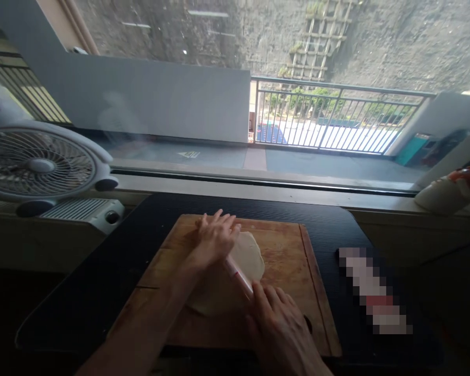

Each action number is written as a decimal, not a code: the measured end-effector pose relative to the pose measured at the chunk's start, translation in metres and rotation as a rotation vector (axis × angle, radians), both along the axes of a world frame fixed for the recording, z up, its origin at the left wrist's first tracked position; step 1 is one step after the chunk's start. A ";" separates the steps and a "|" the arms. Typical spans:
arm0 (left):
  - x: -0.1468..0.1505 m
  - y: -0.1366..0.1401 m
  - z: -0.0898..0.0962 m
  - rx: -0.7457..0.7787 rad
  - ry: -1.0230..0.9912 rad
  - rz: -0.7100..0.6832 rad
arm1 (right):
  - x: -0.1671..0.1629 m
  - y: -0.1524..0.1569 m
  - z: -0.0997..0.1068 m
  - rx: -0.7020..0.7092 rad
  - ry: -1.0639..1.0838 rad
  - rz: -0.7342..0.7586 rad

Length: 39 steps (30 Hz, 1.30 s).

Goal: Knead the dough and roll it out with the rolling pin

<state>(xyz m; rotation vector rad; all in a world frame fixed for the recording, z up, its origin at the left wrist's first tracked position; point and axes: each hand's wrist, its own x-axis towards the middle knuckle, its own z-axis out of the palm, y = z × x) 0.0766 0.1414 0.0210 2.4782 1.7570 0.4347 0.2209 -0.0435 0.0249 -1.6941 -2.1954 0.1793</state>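
A thin round sheet of pale dough (250, 253) lies on a wooden cutting board (285, 245). Across the dough runs a slim, pale rolling pin (239, 279) with a small coloured mark, slanting from far left to near right. My left hand (218, 236) rests its palm on the pin's far part, with its fingers stretched out and apart. On the near end, my right hand (277, 318) has its fingers bent over the pin; its thumb is mostly hidden. My left forearm covers part of the dough's left side.
The board stands on a black table (329, 219) under a wide window. A blurred-out flat object (372, 292) lies to the right of the board. At left, a white fan (41, 166) sits on a pale appliance (94, 209). A white pot-like thing (436, 196) stands on the sill.
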 end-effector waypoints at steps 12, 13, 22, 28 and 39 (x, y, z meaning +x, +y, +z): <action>-0.090 -0.040 0.000 0.029 -0.191 0.229 | 0.035 0.014 0.019 -0.132 0.077 -0.170; -0.084 -0.036 0.005 -0.001 -0.182 0.217 | 0.040 0.013 0.017 -0.139 0.074 -0.205; -0.039 -0.011 0.035 -0.214 -0.342 0.117 | 0.054 0.010 -0.010 -0.072 0.184 -0.250; -0.058 -0.047 0.021 -0.100 -0.579 0.227 | 0.052 0.006 -0.011 0.079 0.266 -0.187; -0.096 -0.095 -0.015 0.006 -0.760 0.318 | -0.035 0.098 0.029 0.026 -0.095 -0.060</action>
